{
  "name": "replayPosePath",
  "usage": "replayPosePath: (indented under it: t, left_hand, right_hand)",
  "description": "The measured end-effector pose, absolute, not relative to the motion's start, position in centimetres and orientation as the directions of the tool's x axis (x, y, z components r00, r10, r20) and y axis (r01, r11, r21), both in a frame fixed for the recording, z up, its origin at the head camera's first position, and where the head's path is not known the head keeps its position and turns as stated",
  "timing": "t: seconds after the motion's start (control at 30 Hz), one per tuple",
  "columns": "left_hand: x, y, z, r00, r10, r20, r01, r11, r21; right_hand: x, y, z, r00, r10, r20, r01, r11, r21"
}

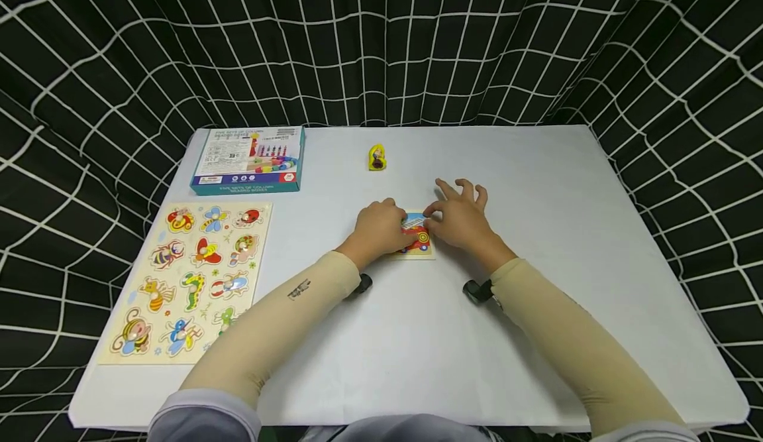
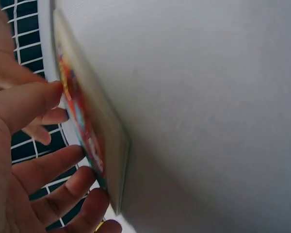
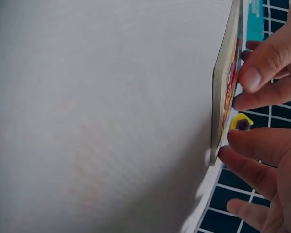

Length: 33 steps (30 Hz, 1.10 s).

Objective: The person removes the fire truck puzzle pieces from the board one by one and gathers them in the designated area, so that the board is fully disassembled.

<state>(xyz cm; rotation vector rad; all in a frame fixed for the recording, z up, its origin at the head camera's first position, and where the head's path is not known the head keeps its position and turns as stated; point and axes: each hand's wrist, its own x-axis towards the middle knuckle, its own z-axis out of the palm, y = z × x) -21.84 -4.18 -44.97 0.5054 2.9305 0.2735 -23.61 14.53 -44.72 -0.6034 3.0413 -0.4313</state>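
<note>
A small, thin picture puzzle (image 1: 420, 251) lies on the white table, its face showing a red vehicle under blue sky. My left hand (image 1: 381, 226) covers its left part. In the left wrist view the left thumb presses on the picture, and the loosely bent fingers rest along the far side. At the puzzle's right edge is my right hand (image 1: 461, 215), its thumb and forefinger touching near the upper corner. The other right fingers stand spread above the table. From the right wrist view, the puzzle's pale edge (image 3: 217, 102) shows side-on.
A yellow figure piece (image 1: 377, 158) lies farther back. At the back left sits a boxed bead set (image 1: 247, 160). In front of it is a wooden insect peg board (image 1: 185, 283), partly under the left forearm. Dark netted curtains (image 1: 381, 44) surround the table.
</note>
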Motion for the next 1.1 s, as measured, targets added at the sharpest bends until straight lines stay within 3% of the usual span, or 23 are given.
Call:
replayPosePath:
  t: [0.43, 1.1]
  left_hand:
    - [-22.2, -3.3, -45.3, -0.958, 0.267, -0.104, 0.243, 0.95, 0.195]
    - [-22.2, -3.3, -45.2, -0.957, 0.259, -0.129, 0.228, 0.949, 0.215]
  right_hand:
    - [-25.7, 15.2, -45.1, -0.911, -0.41, -0.041, -0.356, 0.833, -0.424]
    - [-27.4, 15.2, -44.9, -0.831, -0.556, -0.008, -0.529, 0.795, -0.297]
